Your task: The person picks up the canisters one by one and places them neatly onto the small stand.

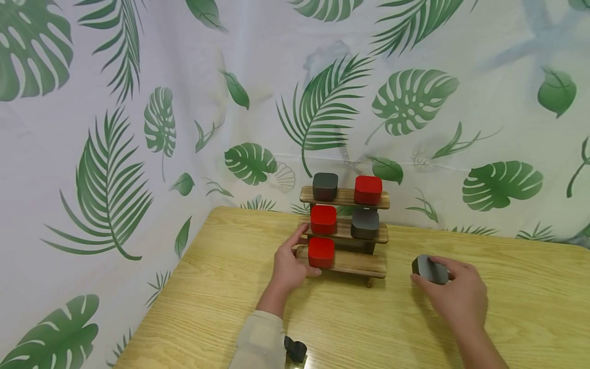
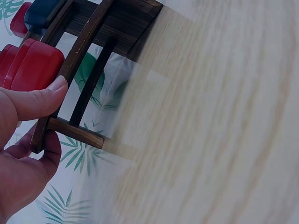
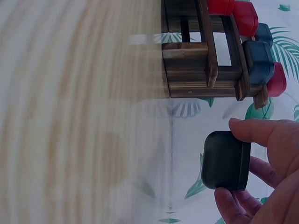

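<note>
A three-tier wooden stand [image 1: 357, 262] is on the table near the wall. At the left end of its lowest shelf, my left hand [image 1: 289, 266] grips the wood, thumb on the front edge [image 2: 58, 84] and fingers behind. Beside that thumb, a red rounded-square box [image 1: 321, 252] occupies the lowest shelf's left side. The middle shelf carries a red box [image 1: 323, 219] and a dark grey box [image 1: 365, 223]; the top shelf carries a dark grey box [image 1: 325, 186] and a red box [image 1: 368, 190]. Right of the stand, my right hand [image 1: 463, 294] holds another dark grey box [image 3: 224, 161] between thumb and fingers.
The light wooden table [image 1: 207, 287] meets a leaf-patterned cloth [image 1: 258, 66] behind and at the left. A small black object [image 1: 296, 350] lies near the left sleeve [image 1: 260, 338], its kind unclear.
</note>
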`<state>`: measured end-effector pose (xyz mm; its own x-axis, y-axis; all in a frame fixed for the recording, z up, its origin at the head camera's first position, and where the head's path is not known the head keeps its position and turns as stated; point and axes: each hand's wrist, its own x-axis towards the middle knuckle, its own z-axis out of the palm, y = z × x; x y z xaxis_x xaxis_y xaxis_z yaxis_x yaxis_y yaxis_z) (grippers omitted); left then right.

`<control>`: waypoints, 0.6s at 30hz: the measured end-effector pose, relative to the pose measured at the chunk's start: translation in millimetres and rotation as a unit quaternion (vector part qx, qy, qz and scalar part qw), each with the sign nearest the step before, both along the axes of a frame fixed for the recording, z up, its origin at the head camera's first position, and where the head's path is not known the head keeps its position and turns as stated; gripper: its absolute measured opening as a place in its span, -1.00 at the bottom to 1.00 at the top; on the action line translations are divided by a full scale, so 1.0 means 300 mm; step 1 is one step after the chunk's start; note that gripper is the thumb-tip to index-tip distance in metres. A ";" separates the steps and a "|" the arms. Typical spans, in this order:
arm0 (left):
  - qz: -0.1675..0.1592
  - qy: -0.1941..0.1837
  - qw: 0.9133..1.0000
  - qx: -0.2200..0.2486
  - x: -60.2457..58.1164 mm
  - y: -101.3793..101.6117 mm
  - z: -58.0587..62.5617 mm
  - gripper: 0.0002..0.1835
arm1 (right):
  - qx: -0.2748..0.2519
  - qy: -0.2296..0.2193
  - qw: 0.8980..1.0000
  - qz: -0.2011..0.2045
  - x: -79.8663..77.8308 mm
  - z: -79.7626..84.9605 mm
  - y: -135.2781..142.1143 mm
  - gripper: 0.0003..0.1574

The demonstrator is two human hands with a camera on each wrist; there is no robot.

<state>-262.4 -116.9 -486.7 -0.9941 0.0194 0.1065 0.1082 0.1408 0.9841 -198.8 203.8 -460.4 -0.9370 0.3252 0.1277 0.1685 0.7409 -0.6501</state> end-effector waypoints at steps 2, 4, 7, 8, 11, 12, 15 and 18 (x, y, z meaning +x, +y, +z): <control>0.000 -0.003 1.000 0.003 0.002 0.000 0.003 0.23 | 0.001 0.000 1.000 0.004 -0.001 0.003 -0.011 -0.12; 0.000 -0.007 1.000 0.006 0.005 -0.001 0.005 0.23 | 0.003 0.001 1.000 0.007 -0.001 0.004 -0.022 -0.12; -0.002 -0.009 1.000 0.013 0.007 -0.001 0.005 0.24 | 0.003 0.005 1.000 0.011 -0.001 0.002 -0.039 -0.12; -0.003 -0.008 1.000 0.015 0.006 -0.002 0.004 0.23 | 0.001 0.006 1.000 0.013 -0.002 0.002 -0.044 -0.12; -0.005 -0.005 1.000 0.019 0.004 -0.003 0.000 0.23 | -0.001 0.011 1.000 0.016 -0.002 0.001 -0.060 -0.12; -0.005 -0.005 1.000 0.020 0.003 -0.003 -0.002 0.23 | -0.001 0.013 1.000 0.017 -0.002 0.000 -0.066 -0.12; -0.005 -0.007 1.000 0.020 0.003 -0.003 -0.005 0.23 | 0.000 0.025 0.999 0.021 0.001 -0.001 -0.082 -0.14; -0.005 -0.007 1.000 0.020 0.004 -0.003 -0.007 0.23 | -0.004 0.041 0.999 0.023 0.003 -0.001 -0.098 -0.18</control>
